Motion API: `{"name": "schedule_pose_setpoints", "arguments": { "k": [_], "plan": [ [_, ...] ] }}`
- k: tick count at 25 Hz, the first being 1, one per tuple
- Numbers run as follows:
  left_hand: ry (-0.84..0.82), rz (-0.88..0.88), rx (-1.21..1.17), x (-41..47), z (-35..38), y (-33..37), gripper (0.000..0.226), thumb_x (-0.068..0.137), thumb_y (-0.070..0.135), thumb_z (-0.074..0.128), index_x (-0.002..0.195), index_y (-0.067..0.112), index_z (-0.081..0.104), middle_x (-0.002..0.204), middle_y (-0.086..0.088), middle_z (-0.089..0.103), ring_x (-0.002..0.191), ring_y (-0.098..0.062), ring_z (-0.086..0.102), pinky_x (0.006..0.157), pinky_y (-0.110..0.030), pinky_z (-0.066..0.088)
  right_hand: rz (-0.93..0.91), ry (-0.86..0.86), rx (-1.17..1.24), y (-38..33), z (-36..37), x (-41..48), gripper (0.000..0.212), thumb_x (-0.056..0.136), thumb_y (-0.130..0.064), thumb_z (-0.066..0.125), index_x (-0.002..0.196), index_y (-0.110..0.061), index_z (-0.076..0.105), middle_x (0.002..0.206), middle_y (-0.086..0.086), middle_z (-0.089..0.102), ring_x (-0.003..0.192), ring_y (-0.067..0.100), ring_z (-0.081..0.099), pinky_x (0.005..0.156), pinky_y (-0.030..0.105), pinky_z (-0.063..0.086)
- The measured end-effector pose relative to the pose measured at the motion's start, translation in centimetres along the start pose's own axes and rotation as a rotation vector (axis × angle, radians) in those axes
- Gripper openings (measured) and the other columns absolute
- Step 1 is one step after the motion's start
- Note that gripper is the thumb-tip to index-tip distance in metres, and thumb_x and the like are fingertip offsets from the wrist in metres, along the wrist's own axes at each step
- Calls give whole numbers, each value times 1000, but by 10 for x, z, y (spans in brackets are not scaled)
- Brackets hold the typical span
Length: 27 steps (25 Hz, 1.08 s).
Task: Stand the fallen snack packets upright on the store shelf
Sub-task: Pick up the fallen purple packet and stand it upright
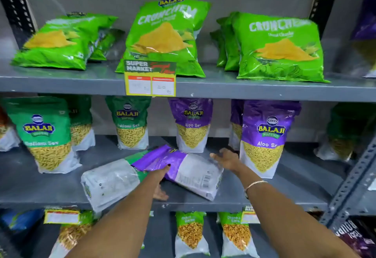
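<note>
Two snack packets lie flat, back side up, on the middle shelf. The purple fallen packet rests partly on top of the green fallen packet, which pokes past the shelf's front edge. My left hand grips the purple packet's near left edge, thumb on top and fingers underneath. My right hand is open with fingers spread, touching the packet's far right edge.
Upright purple Aloo Sev packets stand just right of my right hand, and green Ratlami Sev packets stand at left. Green Crunchem bags fill the top shelf behind a price tag. A slotted metal post angles at right.
</note>
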<state>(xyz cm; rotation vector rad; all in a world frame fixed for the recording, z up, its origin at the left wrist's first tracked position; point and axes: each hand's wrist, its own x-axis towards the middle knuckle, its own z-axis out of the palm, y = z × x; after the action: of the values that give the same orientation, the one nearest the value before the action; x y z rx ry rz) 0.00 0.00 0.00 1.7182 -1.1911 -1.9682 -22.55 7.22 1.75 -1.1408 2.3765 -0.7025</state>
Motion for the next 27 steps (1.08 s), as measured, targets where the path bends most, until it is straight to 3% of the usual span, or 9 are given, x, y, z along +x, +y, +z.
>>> {"name": "schedule_pose_setpoints", "arguments": {
  "k": [3, 5, 7, 12, 15, 17, 20, 24, 27],
  "plan": [
    [-77, -4, -239, 14, 23, 1, 74, 84, 38, 58, 140, 0, 26, 129, -27, 46, 104, -42, 54, 103, -53, 38, 0, -221, 178, 15, -2, 31, 41, 84, -46, 58, 60, -14, 47, 63, 2, 45, 59, 12, 43, 64, 22, 36],
    [-96, 4, -333, 27, 26, -1, 55, 84, 35, 60, 125, 2, 42, 94, -22, 55, 81, -37, 56, 104, -55, 38, 56, -414, 235, 19, 0, 40, 29, 84, -43, 60, 81, -14, 62, 69, -4, 49, 60, 5, 44, 54, 17, 36],
    [-56, 15, -383, 27, 29, 0, 38, 84, 34, 60, 99, 0, 50, 81, -19, 57, 73, -33, 55, 103, -54, 39, 74, -588, 289, 17, -5, 41, 21, 85, -35, 62, 98, -19, 60, 75, -7, 54, 66, 3, 48, 51, 17, 40],
    [-59, 109, -331, 4, 31, 19, 23, 84, 28, 61, 75, 8, 54, 40, -10, 67, 66, -26, 58, 73, -48, 47, -2, -635, 164, 10, -11, 49, 27, 73, -35, 74, 78, -16, 55, 66, -3, 51, 63, 10, 52, 54, 25, 48],
    [-68, 213, -202, -5, 24, 42, 13, 82, 24, 65, 81, 13, 58, 42, -1, 68, 53, -21, 66, 71, -43, 54, -64, -596, 154, 4, -20, 36, 22, 74, -26, 75, 72, -17, 56, 47, -12, 56, 48, 4, 55, 50, 23, 46],
    [-80, 322, -125, -9, 19, 60, 16, 79, 21, 68, 92, 14, 61, 55, 4, 72, 59, -14, 68, 54, -32, 57, -113, -529, 194, -1, -22, 23, 25, 72, -22, 77, 83, -17, 56, 67, -10, 58, 65, 6, 54, 51, 22, 42],
    [-37, 507, 6, -8, 20, 83, 28, 73, 16, 75, 94, 13, 57, 84, 2, 65, 67, -6, 59, 51, -23, 49, -170, -345, 343, -5, -11, 21, 36, 66, -10, 81, 78, -17, 48, 80, -4, 54, 71, 7, 51, 51, 17, 46],
    [56, 691, 122, 2, 29, 90, 35, 71, 2, 74, 103, -4, 64, 100, -2, 62, 89, -16, 58, 47, 1, 43, -113, -52, 455, -5, 24, 24, 55, 59, 1, 82, 100, -3, 45, 101, 6, 54, 94, 20, 52, 88, 38, 48],
    [98, 745, 180, 25, 32, 84, 42, 65, 6, 80, 104, -2, 67, 101, -10, 68, 95, -17, 61, 66, -14, 49, -56, 13, 567, -1, 48, 21, 55, 61, 9, 78, 98, -5, 39, 97, 6, 55, 94, 20, 51, 79, 31, 46]
  ]
}}
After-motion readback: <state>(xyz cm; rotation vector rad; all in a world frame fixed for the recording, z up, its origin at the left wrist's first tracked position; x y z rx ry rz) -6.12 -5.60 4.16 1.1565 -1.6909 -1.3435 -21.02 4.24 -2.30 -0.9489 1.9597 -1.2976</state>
